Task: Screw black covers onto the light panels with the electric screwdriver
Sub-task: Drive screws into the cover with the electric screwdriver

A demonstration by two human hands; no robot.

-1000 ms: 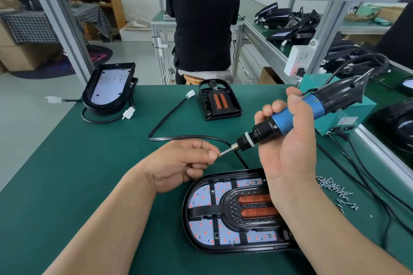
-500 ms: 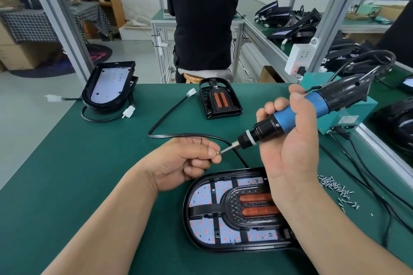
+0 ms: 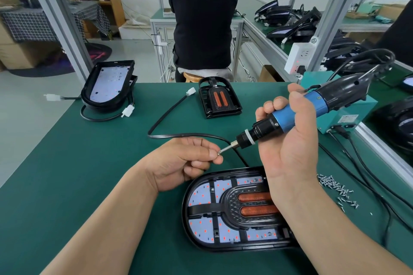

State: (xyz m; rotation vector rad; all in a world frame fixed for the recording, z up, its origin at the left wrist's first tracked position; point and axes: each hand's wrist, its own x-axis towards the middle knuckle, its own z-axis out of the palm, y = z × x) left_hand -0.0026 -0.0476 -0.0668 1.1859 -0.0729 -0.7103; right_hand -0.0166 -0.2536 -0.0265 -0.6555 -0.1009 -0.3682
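Lying flat on the green bench mat point(image 3: 73, 163), the oval white light panel point(image 3: 201, 194) with its ribbed black cover point(image 3: 232, 206) has its long axis left-right, just below both hands. The right hand point(image 3: 288, 143), crossing over it, grips the blue-and-black electric screwdriver point(image 3: 290, 116). The left hand point(image 3: 178, 163) pinches a small silver screw point(image 3: 220, 152) at the bit tip.

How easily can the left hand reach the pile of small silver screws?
Probably not easily: the right hand, gripping the blue electric screwdriver, and its forearm lie between left hand and screws.
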